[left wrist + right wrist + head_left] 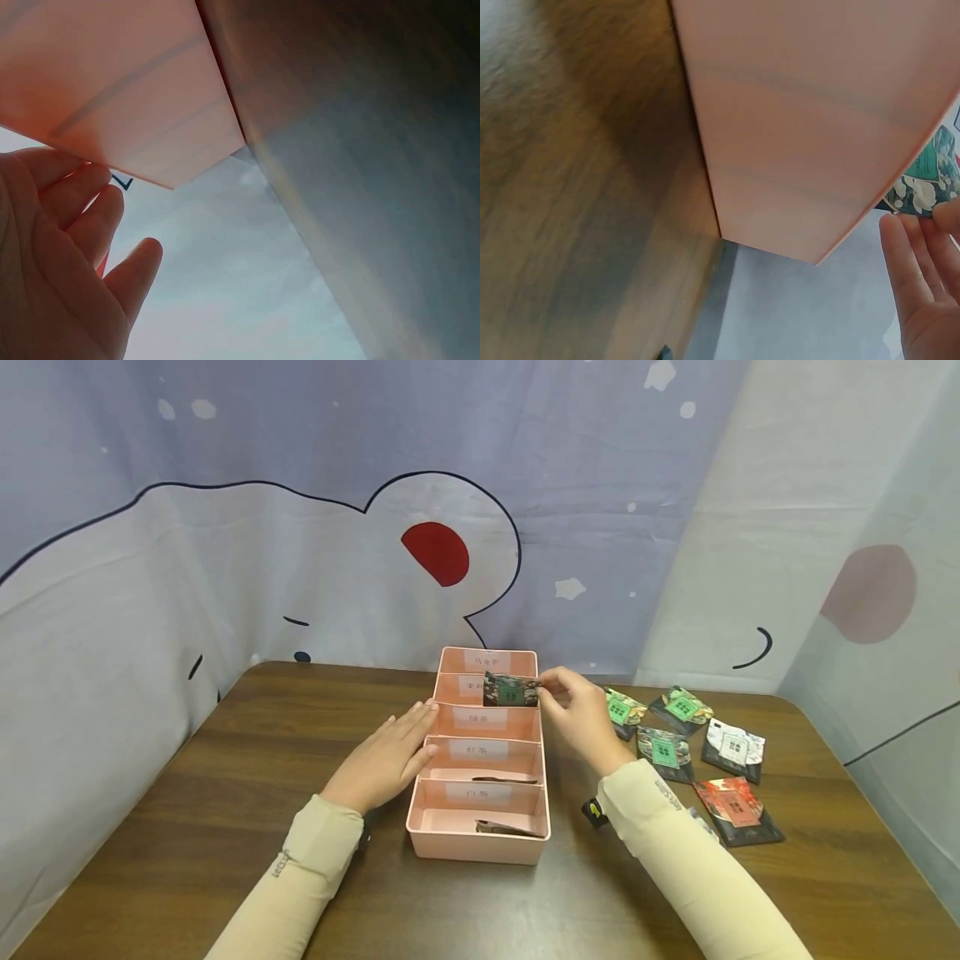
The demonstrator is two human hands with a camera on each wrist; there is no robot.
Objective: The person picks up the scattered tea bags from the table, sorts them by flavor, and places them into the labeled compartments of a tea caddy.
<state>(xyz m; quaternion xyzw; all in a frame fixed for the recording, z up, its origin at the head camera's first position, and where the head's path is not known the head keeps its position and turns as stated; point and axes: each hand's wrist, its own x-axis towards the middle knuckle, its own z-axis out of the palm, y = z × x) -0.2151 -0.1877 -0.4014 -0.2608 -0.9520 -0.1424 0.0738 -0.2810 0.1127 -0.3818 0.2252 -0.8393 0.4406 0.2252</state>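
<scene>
Pink divided box (478, 848) on brown table (277, 743). Green-labelled sachet (512, 692) at second-farthest compartment, pinched by right hand (581, 717), thumb against fingers. Left hand (381, 762): fingers nearly straight, touching box's left rim.

Head view: from above the worktop (262, 793), facing forward and down, far enough back to frame the whole pink box (480, 848) and the curtain (600, 485) beyond. Wrist views: close beside the box's left and right outer walls, facing the curtain, frames rolled; head and right-wrist views share the patterned packet (511, 691).
</scene>
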